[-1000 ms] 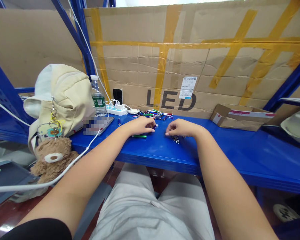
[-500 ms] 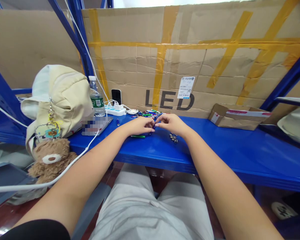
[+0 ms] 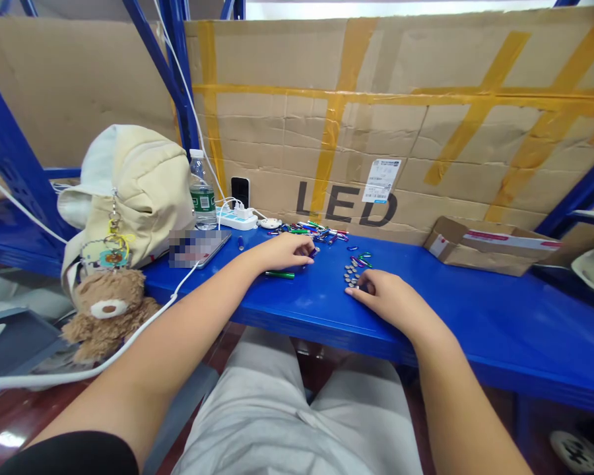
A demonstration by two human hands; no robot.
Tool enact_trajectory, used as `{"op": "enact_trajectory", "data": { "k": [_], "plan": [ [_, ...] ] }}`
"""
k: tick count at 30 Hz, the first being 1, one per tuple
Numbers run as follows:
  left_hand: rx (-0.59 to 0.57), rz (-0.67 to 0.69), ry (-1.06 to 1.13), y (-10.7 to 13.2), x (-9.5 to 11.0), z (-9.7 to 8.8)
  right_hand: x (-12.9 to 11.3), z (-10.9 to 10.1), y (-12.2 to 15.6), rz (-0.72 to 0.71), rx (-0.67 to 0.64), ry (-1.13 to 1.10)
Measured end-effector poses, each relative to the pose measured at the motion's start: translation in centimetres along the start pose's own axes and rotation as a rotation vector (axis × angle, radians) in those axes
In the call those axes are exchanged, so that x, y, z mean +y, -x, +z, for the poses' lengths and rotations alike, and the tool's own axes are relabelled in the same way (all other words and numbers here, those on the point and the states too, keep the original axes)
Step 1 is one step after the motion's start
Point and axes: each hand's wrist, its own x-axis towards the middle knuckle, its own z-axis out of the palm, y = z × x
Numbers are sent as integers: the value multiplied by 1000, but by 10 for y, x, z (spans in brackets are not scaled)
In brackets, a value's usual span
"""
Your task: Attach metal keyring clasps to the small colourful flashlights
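My left hand (image 3: 293, 251) is closed in a pinch above the table, holding a short dark blue tube (image 3: 313, 253) with a pale end by its fingertips. A green tube (image 3: 280, 275) lies on the table just below that hand. To the right, my right hand (image 3: 387, 291) has its thumb and fingers curled together at the near edge of a cluster of small silver button cells (image 3: 349, 269). Its fingertips pinch at one of these cells. Beyond the cluster lie a few green and purple tube pieces (image 3: 362, 258).
A pile of coloured metallic tubes (image 3: 321, 232) lies at the back of the blue table (image 3: 455, 310). A power strip (image 3: 237, 218), a water bottle (image 3: 202, 191), a phone (image 3: 202, 251) and a cream bag (image 3: 143, 178) stand left. An open carton (image 3: 495, 247) sits at the right.
My hands were together over the table; now they are apart. My right hand has moved right and nearer to the button cells, while the left keeps the blue tube.
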Motion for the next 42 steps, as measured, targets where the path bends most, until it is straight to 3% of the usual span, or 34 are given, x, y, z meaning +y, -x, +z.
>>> {"op": "enact_trajectory", "data": {
  "k": [4, 10, 18, 23, 27, 30, 34, 42],
  "plan": [
    [-18, -12, 7, 0, 1, 1, 3, 9, -8, -41, 6, -7],
    [-43, -7, 1, -1, 1, 2, 9, 6, -13, -63, 17, -112],
    [-108, 85, 43, 1, 7, 8, -6, 12, 4, 68, 252, -546],
    [-108, 148, 1, -1, 7, 9, -26, 6, -17, -41, 226, -650],
    [-54, 124, -109, -4, 1, 9, -27, 6, -52, -164, 72, -611],
    [-52, 108, -121, -4, 0, 9, -20, 14, -66, -208, 148, -683],
    [-61, 72, -94, -3, 2, 8, -12, 25, -69, -248, 256, -721],
    [-46, 32, -38, -4, 2, 10, -16, 26, -64, -281, 217, -702]
  ]
}}
